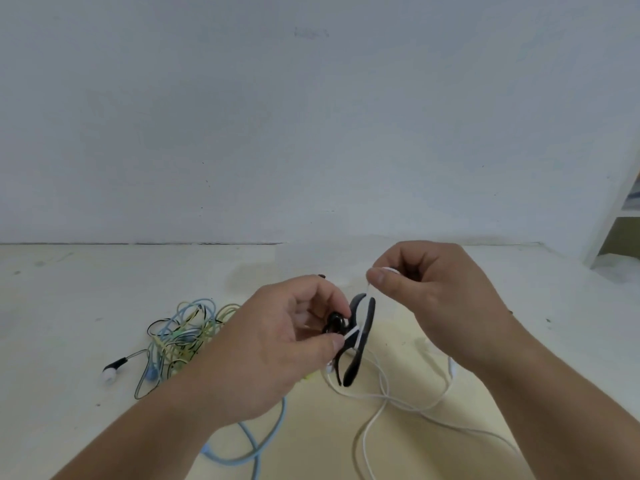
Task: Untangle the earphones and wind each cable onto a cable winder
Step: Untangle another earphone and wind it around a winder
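Cable (362,306) pinched by right hand (433,289) above winder (361,349)

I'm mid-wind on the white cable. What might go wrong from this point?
1. The white cable trails off in crossing loops on the table. Drawn in like that, it may knot at the black winder.
2. If the right hand lets its pinch go slack, the wraps could slip off the winder, which the left hand grips.
3. The blue cable runs under the left forearm, so arm movement may drag it.
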